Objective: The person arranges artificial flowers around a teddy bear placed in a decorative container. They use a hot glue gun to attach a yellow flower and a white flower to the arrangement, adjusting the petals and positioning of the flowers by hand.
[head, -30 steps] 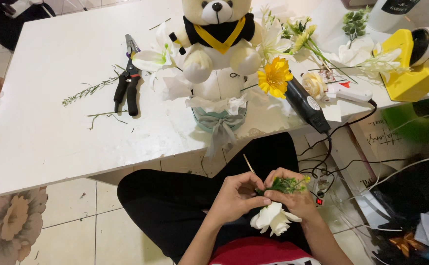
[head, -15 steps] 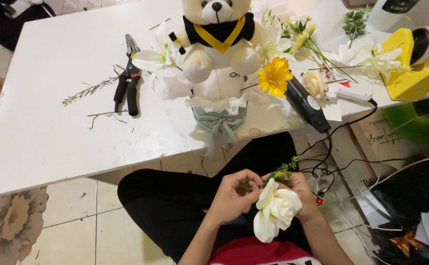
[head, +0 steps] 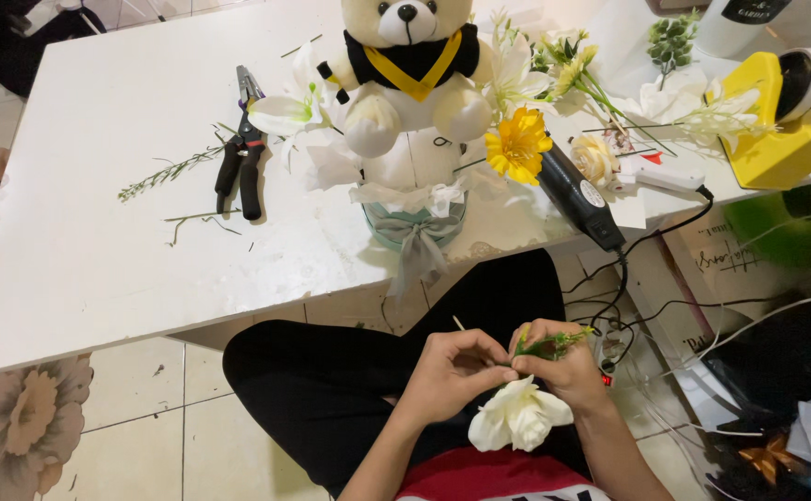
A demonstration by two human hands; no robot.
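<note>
White flower lowered below both hands, left fingers pinched on its thin stick, right fingers clamped on a green sprig; mid-binding, needing steady grip next.

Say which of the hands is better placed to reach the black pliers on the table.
Left, probably. The left hand pinches a thin stick and lies nearer the black pliers, which lie on the table's left part. The right hand grips the white flower and green sprig.
</note>
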